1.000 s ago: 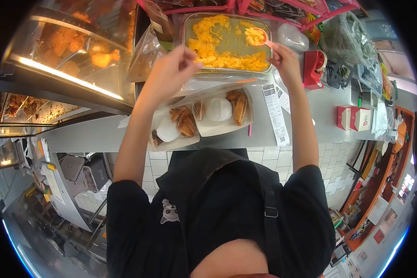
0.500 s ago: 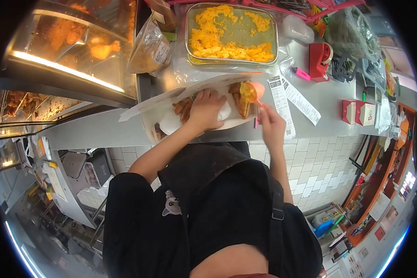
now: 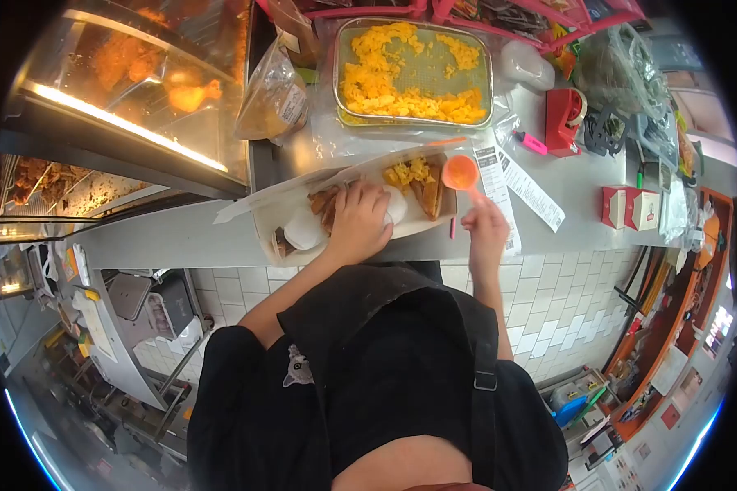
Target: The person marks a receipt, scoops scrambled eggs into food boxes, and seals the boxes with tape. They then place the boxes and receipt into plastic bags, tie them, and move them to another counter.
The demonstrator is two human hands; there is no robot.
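Observation:
My right hand [image 3: 486, 227] grips the handle of an orange scoop [image 3: 460, 173], whose bowl hangs just right of the paper box, with a little yellow residue in it. My left hand [image 3: 360, 219] reaches into the long paper box [image 3: 272, 248], fingers spread over browned meat [image 3: 323, 204] and against a white rounded mound [image 3: 396, 206]. What lies under the palm is hidden. Another white mound [image 3: 305, 232] sits at the box's left end. At its right end, scrambled egg [image 3: 408, 172] rests on a browned piece [image 3: 427, 201].
Behind the box stands a glass tray [image 3: 491, 82] of yellow scrambled egg. Printed receipts [image 3: 532, 193], a pink marker [image 3: 531, 142], a red tape dispenser [image 3: 562, 123] and small red-white boxes [image 3: 630, 206] lie rightward. A lit food display case [image 3: 131, 90] borders the left.
The orange scoop has moved slightly right and tipped out, leaving egg on the browned piece at the box's right end. My left hand stays in the box.

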